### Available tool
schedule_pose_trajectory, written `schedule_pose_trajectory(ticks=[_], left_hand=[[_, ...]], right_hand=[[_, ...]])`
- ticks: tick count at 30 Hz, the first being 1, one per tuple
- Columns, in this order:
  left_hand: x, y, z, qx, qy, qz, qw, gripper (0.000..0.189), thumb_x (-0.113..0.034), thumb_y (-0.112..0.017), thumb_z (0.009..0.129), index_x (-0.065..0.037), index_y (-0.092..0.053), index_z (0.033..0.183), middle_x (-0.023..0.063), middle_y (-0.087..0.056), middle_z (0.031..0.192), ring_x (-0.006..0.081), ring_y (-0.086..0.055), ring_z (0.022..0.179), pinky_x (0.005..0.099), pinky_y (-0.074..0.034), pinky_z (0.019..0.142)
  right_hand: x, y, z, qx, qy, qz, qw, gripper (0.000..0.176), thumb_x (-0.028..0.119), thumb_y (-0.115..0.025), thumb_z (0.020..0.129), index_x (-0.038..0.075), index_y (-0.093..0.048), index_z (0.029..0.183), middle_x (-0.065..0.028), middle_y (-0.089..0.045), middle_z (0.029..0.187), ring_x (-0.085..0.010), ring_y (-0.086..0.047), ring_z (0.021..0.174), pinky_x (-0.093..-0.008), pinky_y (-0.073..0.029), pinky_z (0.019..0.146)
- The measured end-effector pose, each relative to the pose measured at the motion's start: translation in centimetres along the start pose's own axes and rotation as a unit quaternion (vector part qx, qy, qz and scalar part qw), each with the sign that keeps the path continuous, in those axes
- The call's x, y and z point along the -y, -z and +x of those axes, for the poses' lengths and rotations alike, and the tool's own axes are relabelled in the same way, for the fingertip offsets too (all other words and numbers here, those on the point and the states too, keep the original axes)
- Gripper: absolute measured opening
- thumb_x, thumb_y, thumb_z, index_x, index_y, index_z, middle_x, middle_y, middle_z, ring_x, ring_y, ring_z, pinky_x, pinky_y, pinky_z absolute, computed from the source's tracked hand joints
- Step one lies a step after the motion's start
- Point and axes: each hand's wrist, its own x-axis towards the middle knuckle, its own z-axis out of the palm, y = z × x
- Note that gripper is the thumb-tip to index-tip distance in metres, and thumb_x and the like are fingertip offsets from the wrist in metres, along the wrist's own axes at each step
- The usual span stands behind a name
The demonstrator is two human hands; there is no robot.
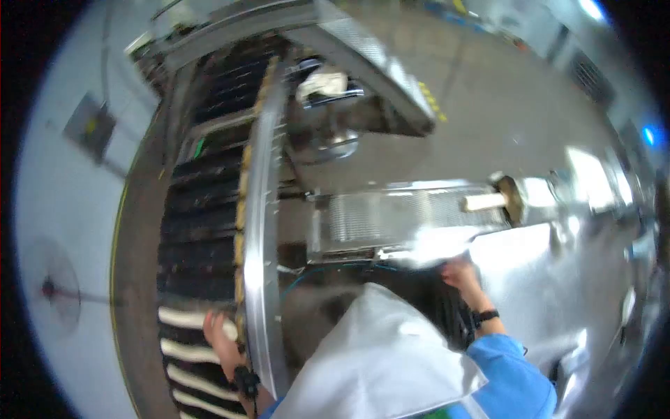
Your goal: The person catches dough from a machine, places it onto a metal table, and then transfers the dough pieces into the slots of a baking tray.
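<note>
My left hand (222,341) lies at the lower left on a dark slatted conveyor (199,230). Its fingers are spread over one of several pale strips (183,318) lying across the belt, and I cannot see it gripping one. A black watch sits on that wrist. My right hand (460,274) reaches forward at centre right, closed on the far rim of a large white bag (380,363). The bag's dark opening (429,307) gapes between its near wall and its far wall (530,279). Both my sleeves are blue, and the right wrist wears a black band.
A curved metal rail (259,230) runs along the conveyor's right side. A perforated steel chute (391,216) ends just above the bag, with a pale roller (485,202) at its right. Behind it are another steel ramp (377,63), grey floor and a white wall on the left.
</note>
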Motion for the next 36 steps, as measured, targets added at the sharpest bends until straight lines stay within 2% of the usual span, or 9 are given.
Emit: schedule_pose_trajectory(ticks=[3, 6, 8, 11, 12, 20, 22, 31, 36], left_hand=[[4.3, 4.1, 1.7, -0.025, -0.001, -0.146, 0.989, 0.048, -0.004, -0.055, 0.077, -0.005, -0.050, 0.125, 0.0158, -0.047, 0.127, 0.0324, -0.046, 0.115, 0.0455, -0.037, 0.101], [9.6, 9.8, 5.2, -0.027, -0.519, 0.449, 0.726, 0.054, 0.003, -0.050, 0.073, -0.006, -0.048, 0.126, 0.0158, -0.048, 0.125, 0.0306, -0.047, 0.111, 0.0437, -0.038, 0.098], [8.8, 8.7, 4.0, -0.097, -0.021, 0.001, 0.995, 0.052, 0.008, -0.052, 0.073, -0.006, -0.051, 0.123, 0.0136, -0.054, 0.119, 0.0289, -0.049, 0.110, 0.0397, -0.035, 0.098], [10.5, 11.0, 3.5, -0.053, -0.164, 0.212, 0.962, 0.045, -0.009, -0.049, 0.082, 0.004, -0.049, 0.126, 0.0181, -0.056, 0.119, 0.0299, -0.053, 0.107, 0.0372, -0.041, 0.094], [9.9, 12.6, 4.0, -0.070, -0.220, 0.509, 0.829, 0.046, -0.010, -0.047, 0.085, 0.003, -0.047, 0.129, 0.0181, -0.056, 0.123, 0.0320, -0.053, 0.110, 0.0394, -0.042, 0.093], [2.0, 13.0, -3.8, -0.114, 0.019, 0.433, 0.894, 0.064, -0.027, -0.058, 0.090, -0.022, -0.027, 0.146, 0.0117, -0.020, 0.153, 0.0205, -0.019, 0.140, 0.0402, -0.017, 0.114], [1.2, 11.4, -6.3, -0.197, -0.095, 0.452, 0.865, 0.037, -0.018, -0.060, 0.085, -0.011, -0.059, 0.121, 0.0150, -0.056, 0.125, 0.0239, -0.049, 0.114, 0.0404, -0.041, 0.093], [-0.6, 2.9, -6.6, -0.069, -0.336, 0.387, 0.856, 0.040, 0.014, -0.051, 0.071, 0.000, -0.061, 0.107, 0.0193, -0.057, 0.118, 0.0323, -0.051, 0.115, 0.0421, -0.034, 0.102], [1.8, -6.7, -2.6, 0.080, -0.355, 0.271, 0.891, 0.028, 0.010, -0.055, 0.072, 0.002, -0.064, 0.098, 0.0189, -0.058, 0.119, 0.0325, -0.050, 0.118, 0.0423, -0.034, 0.104]], right_hand=[[-2.6, 2.2, -1.1, -0.094, -0.033, 0.045, 0.994, 0.034, 0.011, -0.058, 0.084, -0.001, -0.055, 0.116, -0.0080, -0.064, 0.092, -0.0146, -0.060, 0.078, -0.0272, -0.050, 0.069], [-5.1, 3.9, 0.5, -0.061, -0.047, 0.024, 0.997, 0.034, 0.005, -0.062, 0.079, 0.002, -0.058, 0.113, -0.0069, -0.063, 0.082, -0.0138, -0.059, 0.065, -0.0254, -0.047, 0.054], [-7.1, 6.1, 4.8, -0.041, 0.006, 0.020, 0.999, 0.033, 0.005, -0.063, 0.077, 0.001, -0.060, 0.110, -0.0082, -0.064, 0.082, -0.0171, -0.060, 0.067, -0.0279, -0.048, 0.056], [-2.7, 4.1, 6.1, -0.097, 0.178, -0.233, 0.951, 0.036, 0.006, -0.064, 0.073, 0.001, -0.061, 0.108, -0.0135, -0.065, 0.092, -0.0298, -0.062, 0.083, -0.0350, -0.050, 0.072], [0.0, 2.5, 5.7, -0.138, 0.218, -0.320, 0.912, 0.038, 0.006, -0.064, 0.071, 0.001, -0.061, 0.109, -0.0155, -0.065, 0.097, -0.0346, -0.062, 0.089, -0.0373, -0.050, 0.078], [7.6, -1.6, 14.8, -0.141, 0.270, -0.627, 0.717, 0.050, 0.011, -0.063, 0.077, 0.012, -0.050, 0.125, -0.0093, -0.048, 0.135, -0.0305, -0.039, 0.130, -0.0552, -0.032, 0.104], [7.6, -2.1, 15.8, -0.134, 0.282, -0.636, 0.706, 0.048, 0.012, -0.061, 0.079, 0.013, -0.050, 0.126, -0.0089, -0.048, 0.135, -0.0299, -0.039, 0.130, -0.0591, -0.030, 0.103], [9.9, -5.9, 12.9, -0.058, 0.233, -0.759, 0.605, 0.029, 0.020, -0.061, 0.082, 0.015, -0.060, 0.111, -0.0050, -0.056, 0.118, -0.0261, -0.046, 0.121, -0.0607, -0.029, 0.103], [5.4, -2.4, 10.8, -0.141, 0.286, -0.409, 0.855, 0.033, 0.010, -0.066, 0.072, 0.008, -0.062, 0.105, -0.0122, -0.060, 0.112, -0.0317, -0.057, 0.106, -0.0486, -0.043, 0.090]])
